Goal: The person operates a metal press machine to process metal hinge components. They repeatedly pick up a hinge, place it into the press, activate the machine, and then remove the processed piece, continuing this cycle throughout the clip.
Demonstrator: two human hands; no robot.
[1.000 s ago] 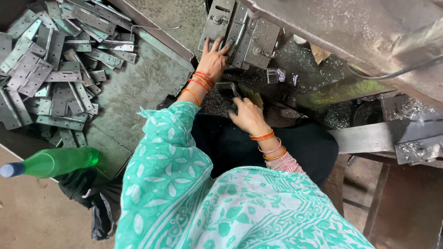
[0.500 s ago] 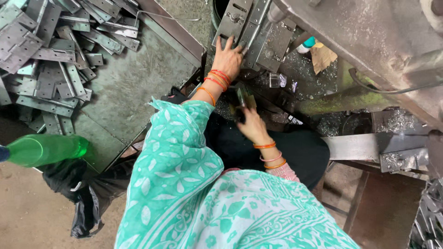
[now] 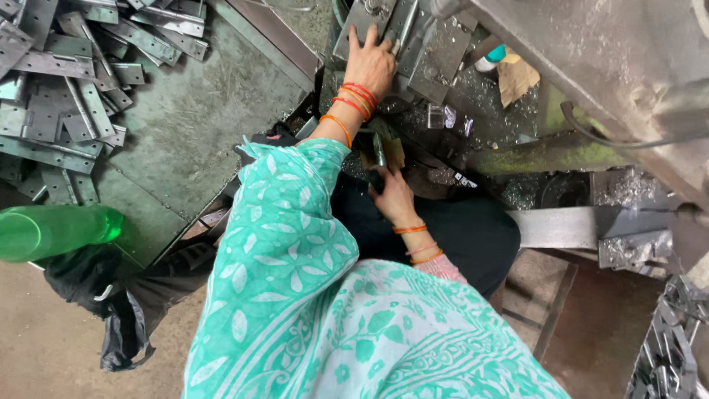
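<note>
A grey metal plate (image 3: 367, 22), at 12 o'clock on the press bed, is pressed under the flat, open left hand (image 3: 371, 63). The right hand (image 3: 391, 198) pinches a small metal piece (image 3: 379, 150). Risk judged: sharp edges and swarf (image 3: 480, 103) may cut fingers.

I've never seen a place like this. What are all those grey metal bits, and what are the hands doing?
The picture comes from a camera on the person's head, looking down, so you see their teal patterned clothing and both hands. The left hand lies flat on grey metal plates by a big machine. The right hand is lower, touching a small metal piece; whether it grips it is unclear. On the left, many flat metal parts are piled on a green tray. A green bottle lies nearby.
</note>
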